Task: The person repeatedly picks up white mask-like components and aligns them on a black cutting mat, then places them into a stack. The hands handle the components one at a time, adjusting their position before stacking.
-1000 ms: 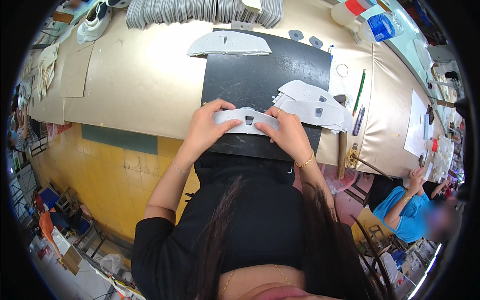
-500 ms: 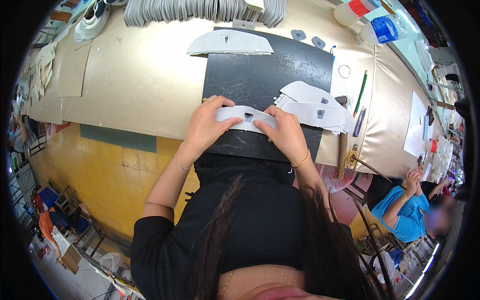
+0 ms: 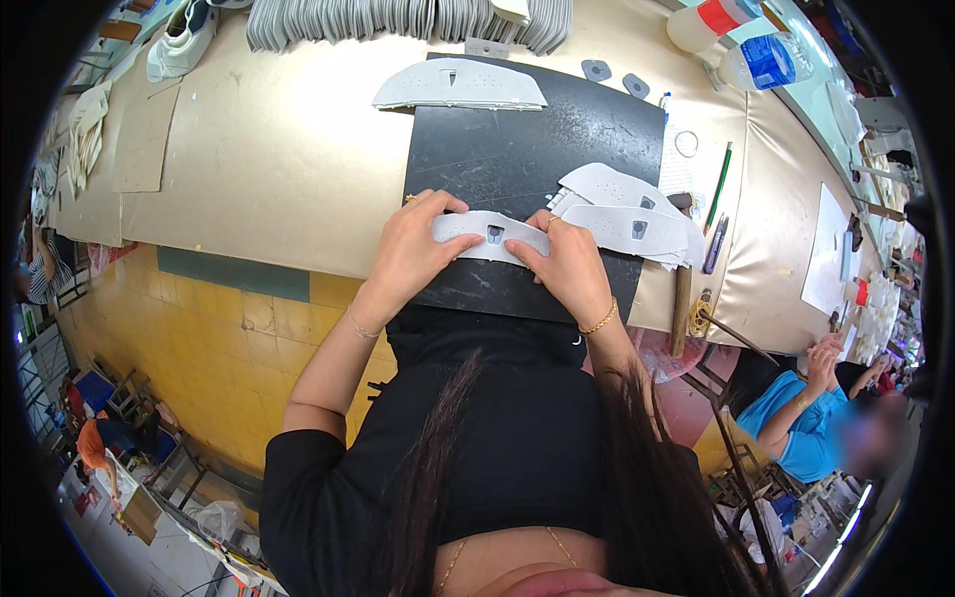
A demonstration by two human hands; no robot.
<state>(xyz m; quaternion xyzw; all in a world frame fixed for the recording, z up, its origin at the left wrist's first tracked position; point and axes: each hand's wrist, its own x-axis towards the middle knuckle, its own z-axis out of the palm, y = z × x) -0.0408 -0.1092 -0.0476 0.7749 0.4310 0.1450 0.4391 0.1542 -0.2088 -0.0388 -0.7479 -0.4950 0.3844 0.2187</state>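
A curved white shoe-upper piece (image 3: pixel 476 225) with a small grey-filled cut-out lies low over the near part of a black mat (image 3: pixel 487 149). My left hand (image 3: pixel 410 247) grips its left end, fingers on the far edge and thumb on the face. At its right end, my right hand (image 3: pixel 574 267) holds it the same way. Just right of that hand, similar white pieces (image 3: pixel 609 227) overlap in a loose pile, some with grey patches in their cut-outs. Another stack of white pieces (image 3: pixel 453 87) sits at the mat's far edge, its top cut-out unfilled.
Two grey patches (image 3: pixel 596 70) lie beyond the mat. On the right are a wooden-handled hammer (image 3: pixel 681 313), a green pencil (image 3: pixel 723 179) and two bottles (image 3: pixel 764 63). A long row of grey pieces (image 3: pixel 398 18) lines the back. A person in blue (image 3: pixel 796 423) sits at right.
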